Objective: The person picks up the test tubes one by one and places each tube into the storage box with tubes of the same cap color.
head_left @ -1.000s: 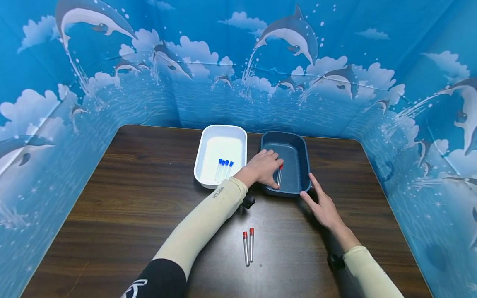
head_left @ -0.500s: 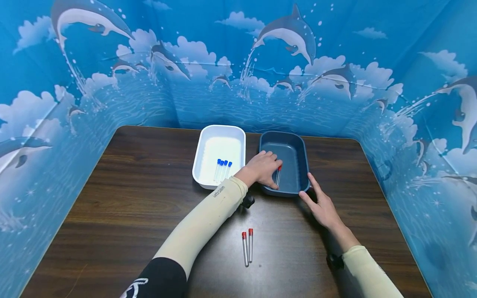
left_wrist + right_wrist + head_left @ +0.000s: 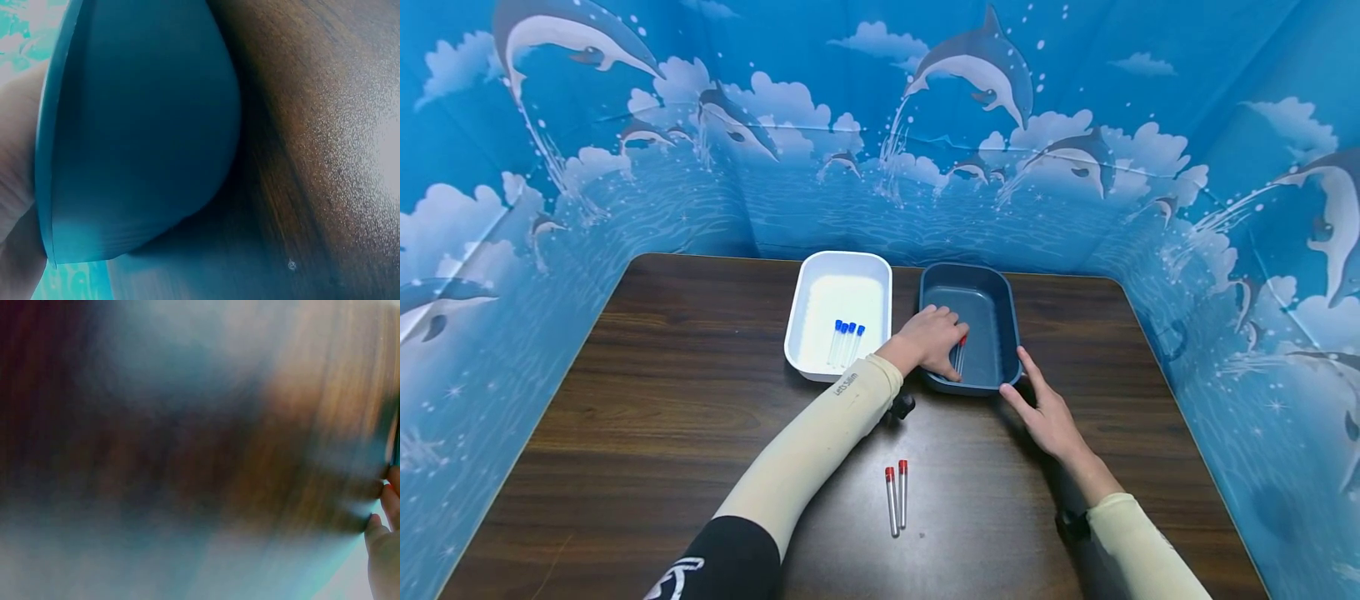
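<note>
Red-capped tube point(image 3: 960, 356), slim and clear, seen inside a dark blue tray point(image 3: 988, 329), along the side nearest a matching white tray. A person's left hand point(image 3: 928, 343) reaches over that side, thumb and fingers bent around the tube. Whether they pinch it or only rest beside it, I cannot tell; the hand could also hide more tubes. The left wrist view shows mostly the blue tray's outer wall, with part of the hand at the picture's edge.

The right hand point(image 3: 1051, 418) is at the tray's opposite side, fingers extended and spread, with thumb and a fingertip at the near corner. It holds no tube and seems to steady the tray. The right wrist view is mostly blur.

To the left stands the white tray point(image 3: 847, 287), with four blue-capped tubes point(image 3: 845, 330) lying side by side inside. The blue caps look finished. Two loose tubes with red caps point(image 3: 895, 500) lie on the brown wooden table point(image 3: 662, 408), nearer the person, apparently left to do. Behind hangs a dolphin-print cloth point(image 3: 790, 208).
</note>
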The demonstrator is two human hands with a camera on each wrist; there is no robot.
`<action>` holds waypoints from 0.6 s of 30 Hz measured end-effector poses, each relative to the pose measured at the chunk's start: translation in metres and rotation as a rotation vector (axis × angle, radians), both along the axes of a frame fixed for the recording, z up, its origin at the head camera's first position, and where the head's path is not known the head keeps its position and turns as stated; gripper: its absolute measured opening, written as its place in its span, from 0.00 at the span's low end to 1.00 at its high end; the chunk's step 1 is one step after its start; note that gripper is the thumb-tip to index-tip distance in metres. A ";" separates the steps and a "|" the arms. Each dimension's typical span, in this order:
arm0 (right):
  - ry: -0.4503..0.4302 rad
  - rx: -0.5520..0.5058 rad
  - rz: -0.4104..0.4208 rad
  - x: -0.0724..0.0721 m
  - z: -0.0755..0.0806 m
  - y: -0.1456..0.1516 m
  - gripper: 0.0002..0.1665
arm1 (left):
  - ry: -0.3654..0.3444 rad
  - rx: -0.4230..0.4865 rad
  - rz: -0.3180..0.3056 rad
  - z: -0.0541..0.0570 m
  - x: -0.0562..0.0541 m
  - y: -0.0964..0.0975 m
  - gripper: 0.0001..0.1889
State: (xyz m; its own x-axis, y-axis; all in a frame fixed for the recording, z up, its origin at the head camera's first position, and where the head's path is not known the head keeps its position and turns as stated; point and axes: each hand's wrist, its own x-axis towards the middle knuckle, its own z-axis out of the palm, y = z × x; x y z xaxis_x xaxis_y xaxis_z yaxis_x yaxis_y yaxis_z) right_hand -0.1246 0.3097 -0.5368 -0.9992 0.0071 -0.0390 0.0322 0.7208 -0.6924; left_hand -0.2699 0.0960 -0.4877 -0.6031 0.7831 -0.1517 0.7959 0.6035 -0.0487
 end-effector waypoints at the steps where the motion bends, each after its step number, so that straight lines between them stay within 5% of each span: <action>1: 0.000 -0.001 -0.001 0.000 0.000 0.000 0.42 | 0.004 -0.003 0.000 -0.001 0.000 0.000 0.45; 18: -0.007 -0.012 0.007 -0.002 0.001 0.003 0.43 | 0.010 -0.053 0.012 0.001 -0.002 0.006 0.43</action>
